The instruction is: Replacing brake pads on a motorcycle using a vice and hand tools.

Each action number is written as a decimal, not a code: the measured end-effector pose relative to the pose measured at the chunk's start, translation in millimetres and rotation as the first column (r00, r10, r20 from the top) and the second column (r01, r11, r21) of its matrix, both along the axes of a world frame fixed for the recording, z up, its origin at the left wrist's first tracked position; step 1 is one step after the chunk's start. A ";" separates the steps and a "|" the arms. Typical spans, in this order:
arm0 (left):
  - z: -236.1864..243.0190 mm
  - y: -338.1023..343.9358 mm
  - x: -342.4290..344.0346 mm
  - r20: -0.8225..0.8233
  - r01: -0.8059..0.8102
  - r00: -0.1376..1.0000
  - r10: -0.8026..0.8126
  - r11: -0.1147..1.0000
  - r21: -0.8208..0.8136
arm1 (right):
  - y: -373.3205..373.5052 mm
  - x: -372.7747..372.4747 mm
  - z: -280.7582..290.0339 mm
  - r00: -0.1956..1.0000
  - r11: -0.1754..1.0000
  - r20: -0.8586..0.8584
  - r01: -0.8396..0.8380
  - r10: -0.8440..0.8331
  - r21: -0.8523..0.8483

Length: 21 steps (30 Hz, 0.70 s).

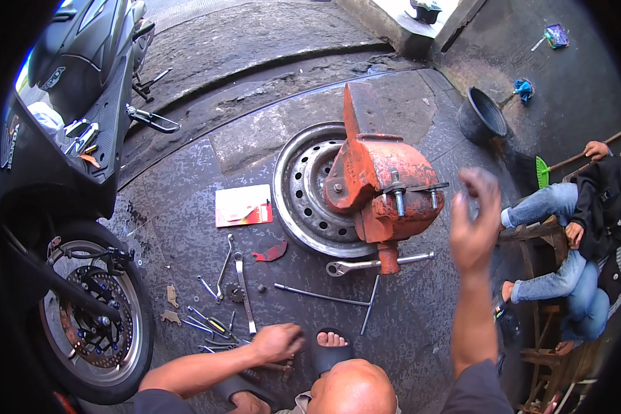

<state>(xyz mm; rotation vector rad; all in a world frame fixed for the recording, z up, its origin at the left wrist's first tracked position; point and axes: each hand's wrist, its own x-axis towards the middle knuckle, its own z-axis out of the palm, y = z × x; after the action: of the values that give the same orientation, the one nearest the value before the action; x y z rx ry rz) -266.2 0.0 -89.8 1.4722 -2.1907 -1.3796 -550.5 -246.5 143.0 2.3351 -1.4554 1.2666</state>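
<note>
A worn red bench vise [400, 179] stands on a steel wheel rim [300, 231]. Its bar handle [415, 258] runs across below, beside a ring-ended wrench [348, 267]. To the right of the vise, my right hand [477, 224] is raised, thumb and fingers apart in a curve, the fingertips slightly blurred; nothing shows in it. My left hand [279, 343] is low over the floor near the end of a long wrench [243, 297], fingers curled in. What it holds, if anything, is hidden. A hammer [281, 369] lies partly hidden beneath it.
Pliers, brake pads [172, 297] and small parts lie on the floor at left, with a T-handle wrench [324, 295] nearer the middle. A motorcycle [93, 303] stands at left. At right are a black bucket [481, 116] and a seated person [593, 207] holding a broom.
</note>
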 end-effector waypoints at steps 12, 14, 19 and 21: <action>61.1 58.0 60.9 0.225 -0.157 0.967 0.120 0.976 0.154 | -58.2 -32.7 50.1 0.788 0.830 -0.339 -0.357 0.514 0.429; 69.9 83.1 64.2 0.235 -0.231 0.952 0.195 0.963 0.139 | -59.0 -0.2 66.2 0.747 0.764 -0.280 -0.440 0.603 0.471; 81.7 79.2 42.9 0.137 -0.326 0.943 0.302 0.919 0.221 | -53.4 35.1 68.6 0.674 0.794 -0.420 -0.531 0.608 0.297; 107.2 59.0 32.7 0.068 -0.438 0.898 0.435 0.870 0.225 | -47.2 34.8 64.6 0.702 0.820 -0.426 -0.518 0.571 0.245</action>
<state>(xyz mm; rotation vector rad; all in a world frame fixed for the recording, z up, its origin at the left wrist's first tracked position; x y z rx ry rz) -233.5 58.9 17.3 1.9148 -1.5893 -1.4937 -515.6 -293.6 207.6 2.9951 -0.6967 0.5770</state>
